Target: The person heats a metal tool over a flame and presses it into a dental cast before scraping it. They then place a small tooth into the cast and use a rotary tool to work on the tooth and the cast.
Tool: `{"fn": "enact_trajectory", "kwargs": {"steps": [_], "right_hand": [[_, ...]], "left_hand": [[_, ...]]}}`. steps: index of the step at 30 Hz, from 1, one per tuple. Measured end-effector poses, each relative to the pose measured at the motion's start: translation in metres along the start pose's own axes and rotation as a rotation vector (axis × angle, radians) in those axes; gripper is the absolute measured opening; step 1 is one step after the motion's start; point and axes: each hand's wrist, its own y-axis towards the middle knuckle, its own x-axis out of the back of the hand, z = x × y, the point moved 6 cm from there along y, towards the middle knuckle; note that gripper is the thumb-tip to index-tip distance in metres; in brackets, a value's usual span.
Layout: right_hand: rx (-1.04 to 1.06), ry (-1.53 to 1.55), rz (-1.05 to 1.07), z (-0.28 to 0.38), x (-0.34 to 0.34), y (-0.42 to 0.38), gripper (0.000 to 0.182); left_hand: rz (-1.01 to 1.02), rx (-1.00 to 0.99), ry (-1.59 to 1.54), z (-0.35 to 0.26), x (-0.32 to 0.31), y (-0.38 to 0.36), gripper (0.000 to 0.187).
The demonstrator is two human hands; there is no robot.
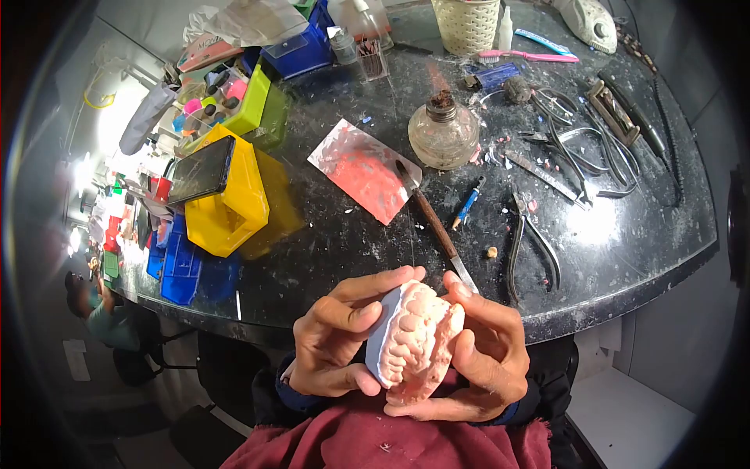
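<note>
Both hands are closed on one cast, gripping it from opposite sides. Left hand curls its fingers around the smooth, pale blue base; right hand bends its fingers against the rough far side, with one finger low by the near end. The cast looks like plaster: a rounded block, matte and peach-pink over the blue, with a bumpy row of moulded teeth and a pitted, uneven surface beside them.

It sits directly between the hands, above the maroon cloth and just short of the table. Its blue base faces left, and the teeth turn right and up to the camera. The long axis runs from the near end by the lap to the far end by the table, the far end leaning slightly right.

Left to right on the scuffed, dusty black top: a glossy blue bin; an angular yellow bin with a flat phone tilted on it; a flaky pink sheet; a wood-handled knife overlapping the sheet; a round glass burner; a slim blue pencil; and metal pliers, handles spread toward the right hand.
</note>
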Motion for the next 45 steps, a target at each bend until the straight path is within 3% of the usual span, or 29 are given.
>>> {"fn": "enact_trajectory", "kwargs": {"steps": [7, 10, 13, 17, 19, 21, 24, 26, 29, 31, 35, 38, 42, 45], "right_hand": [[-0.078, -0.165, 0.119, 0.013, 0.002, 0.006, 0.065], [0.003, -0.079, 0.015, 0.009, 0.001, 0.002, 0.069], [-0.086, 0.084, 0.001, 0.002, 0.002, 0.004, 0.076], [-0.063, 0.074, -0.025, 0.002, 0.007, 0.008, 0.080], [-0.168, 0.098, 0.018, -0.001, 0.009, 0.004, 0.084], [-0.255, 0.286, 0.003, -0.009, 0.006, -0.001, 0.086], [-0.558, 0.669, -0.141, -0.017, -0.003, -0.011, 0.087], [-0.663, 0.699, -0.097, -0.025, -0.008, -0.020, 0.072], [-1.010, 1.089, -0.162, -0.014, -0.019, -0.022, 0.069], [-0.975, 1.243, -0.115, -0.014, -0.018, -0.023, 0.070], [-0.968, 1.481, -0.125, -0.007, -0.018, -0.019, 0.079], [-1.003, 1.525, -0.124, -0.005, -0.016, -0.017, 0.082], [-1.104, 1.362, -0.082, -0.003, -0.017, -0.013, 0.083], [-1.073, 1.458, -0.095, -0.006, -0.017, -0.015, 0.082]], "left_hand": [[0.019, -0.021, -0.156, 0.006, -0.001, -0.002, 0.053], [-0.039, 0.009, -0.114, 0.005, -0.003, -0.004, 0.053], [-0.031, 0.013, 0.077, -0.002, 0.000, -0.003, 0.054], [-0.077, 0.017, 0.227, -0.008, 0.000, 0.000, 0.051], [-0.083, -0.031, 0.350, -0.010, 0.000, 0.001, 0.055], [-0.062, -0.086, 0.509, -0.014, 0.004, 0.002, 0.063], [0.004, -0.113, 0.842, -0.034, -0.005, 0.013, 0.076], [0.065, -0.043, 1.028, -0.042, -0.017, 0.026, 0.079], [0.166, -0.005, 1.293, -0.043, -0.026, 0.041, 0.077], [0.249, -0.091, 1.380, -0.039, -0.029, 0.048, 0.086], [0.200, -0.186, 1.322, -0.036, -0.029, 0.053, 0.076], [0.158, -0.208, 1.286, -0.035, -0.029, 0.056, 0.072], [0.148, -0.186, 1.260, -0.035, -0.028, 0.058, 0.070], [0.120, -0.161, 1.245, -0.035, -0.028, 0.057, 0.068]]}}
